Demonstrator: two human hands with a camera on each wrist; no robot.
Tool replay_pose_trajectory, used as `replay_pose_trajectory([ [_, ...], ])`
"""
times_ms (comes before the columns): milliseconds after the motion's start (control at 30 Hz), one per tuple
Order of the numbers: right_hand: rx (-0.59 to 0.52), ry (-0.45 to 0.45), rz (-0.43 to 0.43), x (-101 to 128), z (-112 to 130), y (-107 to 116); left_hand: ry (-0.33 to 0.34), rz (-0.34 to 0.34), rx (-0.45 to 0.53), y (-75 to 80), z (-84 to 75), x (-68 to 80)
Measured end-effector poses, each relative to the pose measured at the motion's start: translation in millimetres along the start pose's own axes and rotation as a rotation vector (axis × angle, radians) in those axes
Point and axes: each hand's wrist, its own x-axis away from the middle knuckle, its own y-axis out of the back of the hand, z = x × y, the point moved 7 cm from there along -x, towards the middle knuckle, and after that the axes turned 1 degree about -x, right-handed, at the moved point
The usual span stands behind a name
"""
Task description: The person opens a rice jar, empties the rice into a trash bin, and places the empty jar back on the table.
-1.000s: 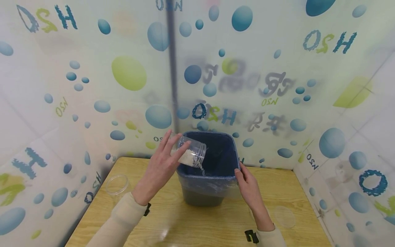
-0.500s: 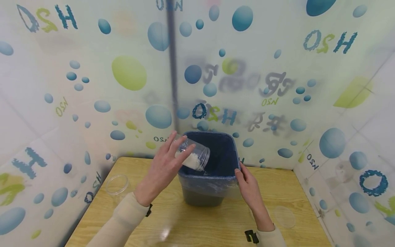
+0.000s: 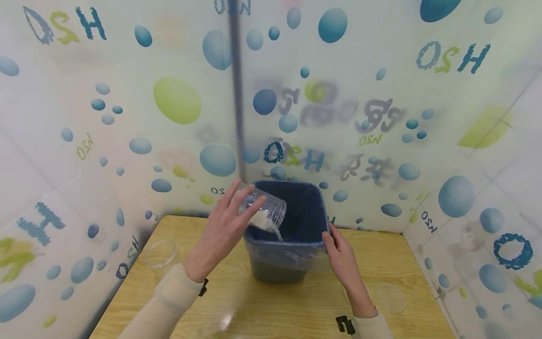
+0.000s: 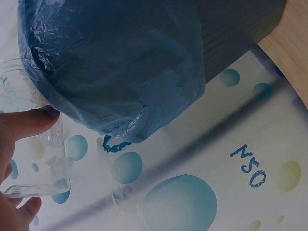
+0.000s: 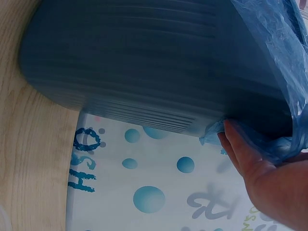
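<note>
In the head view my left hand (image 3: pixel 222 233) holds a clear plastic jar (image 3: pixel 275 207) on its side, its mouth tipped down over a dark trash can (image 3: pixel 279 272). White grains (image 3: pixel 259 220) lie along the jar's lower wall, and a thin stream of them falls into the can. A blue plastic liner (image 3: pixel 288 254) folds over the can's rim. My right hand (image 3: pixel 344 262) grips the rim at the right side, thumb on top. In the right wrist view that hand's fingers press the bunched liner (image 5: pixel 288 72) against the can. The can's bottom inside is hidden.
On the wooden table (image 3: pixel 254 310), a clear empty-looking container (image 3: pixel 161 254) stands at the left and a clear round disc (image 3: pixel 390 297), like a lid, lies at the right. Patterned sheets (image 3: pixel 178 101) wall in the back and both sides.
The jar first shifted a little right over the can, then drew slightly back left. Grains keep falling, and fewer remain in the jar. My right hand stays put.
</note>
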Motion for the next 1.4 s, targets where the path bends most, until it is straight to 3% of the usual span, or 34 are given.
replay_pose_trajectory([
  [333,0.003,-0.001,0.004,0.5,0.1,0.0,0.014,0.001,-0.011,3.0,3.5,-2.2],
  [800,-0.031,-0.014,0.018,0.9,-0.5,-0.5,-0.042,0.132,0.017,-7.4,-11.1,2.5],
  [1400,-0.029,-0.004,0.009,0.0,-0.8,-0.3,-0.095,0.126,-0.055,-9.2,-11.8,3.2],
])
